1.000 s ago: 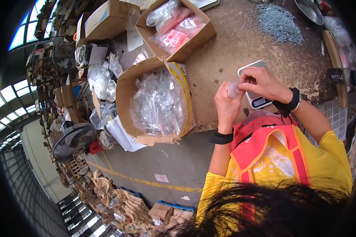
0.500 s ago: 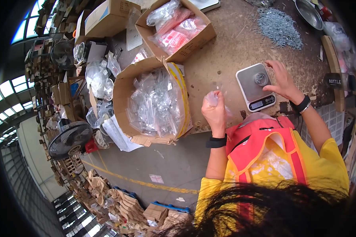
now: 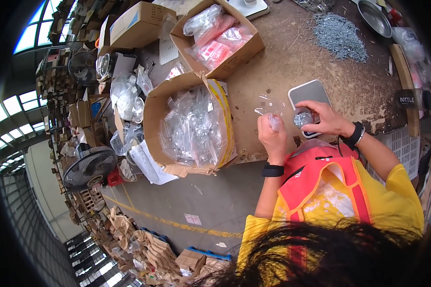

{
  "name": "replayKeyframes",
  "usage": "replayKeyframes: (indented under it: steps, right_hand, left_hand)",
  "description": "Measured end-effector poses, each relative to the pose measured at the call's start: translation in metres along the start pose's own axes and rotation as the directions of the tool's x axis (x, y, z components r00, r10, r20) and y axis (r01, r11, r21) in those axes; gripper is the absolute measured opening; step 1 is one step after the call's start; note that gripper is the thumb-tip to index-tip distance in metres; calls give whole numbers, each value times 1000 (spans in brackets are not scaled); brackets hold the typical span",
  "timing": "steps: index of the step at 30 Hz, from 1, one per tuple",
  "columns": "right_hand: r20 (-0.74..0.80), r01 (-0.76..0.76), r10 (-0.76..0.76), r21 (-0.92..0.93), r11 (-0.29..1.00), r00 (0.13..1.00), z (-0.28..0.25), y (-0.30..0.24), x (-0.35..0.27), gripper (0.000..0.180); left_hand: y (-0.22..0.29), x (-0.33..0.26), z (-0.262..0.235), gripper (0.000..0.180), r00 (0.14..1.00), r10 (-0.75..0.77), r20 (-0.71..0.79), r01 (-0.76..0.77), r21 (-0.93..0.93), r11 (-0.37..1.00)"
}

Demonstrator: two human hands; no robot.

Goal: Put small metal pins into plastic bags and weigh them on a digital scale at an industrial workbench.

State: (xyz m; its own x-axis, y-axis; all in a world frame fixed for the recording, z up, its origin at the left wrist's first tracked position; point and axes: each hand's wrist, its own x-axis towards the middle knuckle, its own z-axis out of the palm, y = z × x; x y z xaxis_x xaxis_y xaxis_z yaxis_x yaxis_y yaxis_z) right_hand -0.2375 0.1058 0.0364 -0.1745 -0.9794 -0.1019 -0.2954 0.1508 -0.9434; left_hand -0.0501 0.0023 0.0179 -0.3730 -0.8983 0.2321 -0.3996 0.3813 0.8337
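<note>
My right hand (image 3: 329, 120) is closed round a small round cup (image 3: 302, 117) with shiny metal pieces in it. It holds the cup over the near part of a white kitchen scale (image 3: 310, 93), whose display is mostly hidden. To the left of it, my left hand (image 3: 272, 143) grips a clear plastic bag (image 3: 274, 122), part of which sticks out above the fist. The cup and the bag are close together but apart. Farther back on the worktable (image 3: 277, 62) lies a heap of small silvery screw-like pieces (image 3: 342, 38).
Left of my hands stands an open cardboard box (image 3: 153, 110) full of filled clear bags. Behind it, another carton (image 3: 244, 55) holds red-and-clear bags. A metal bowl (image 3: 373, 18), a wooden bar (image 3: 407, 91) and a dark bottle (image 3: 412, 99) line the right side.
My right hand has closed on the cup, lifted it off the scale and brought it left and nearer. My left hand, with the bag, has shifted slightly right.
</note>
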Motion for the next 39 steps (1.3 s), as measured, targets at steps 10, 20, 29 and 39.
replayKeyframes:
  steps: [10, 20, 29, 39]
  right_hand:
    - [135, 158, -134, -190, 969, 982, -18, -29, 29, 47]
    - [340, 211, -41, -481, 851, 940, -21, -50, 52, 52]
    - [479, 227, 74, -540, 810, 875, 7, -38, 101, 66]
    - [205, -171, 244, -319, 932, 948, -49, -11, 73, 62]
  left_hand:
    - [15, 1, -1, 17, 990, 51, 134, -23, -201, 979]
    - [14, -5, -8, 14, 966, -70, 248, 134, -250, 959]
    - [-10, -17, -10, 7, 885, -299, 356, 406, -279, 870]
    - [-63, -16, 9, 19, 880, -295, 371, 418, -314, 852]
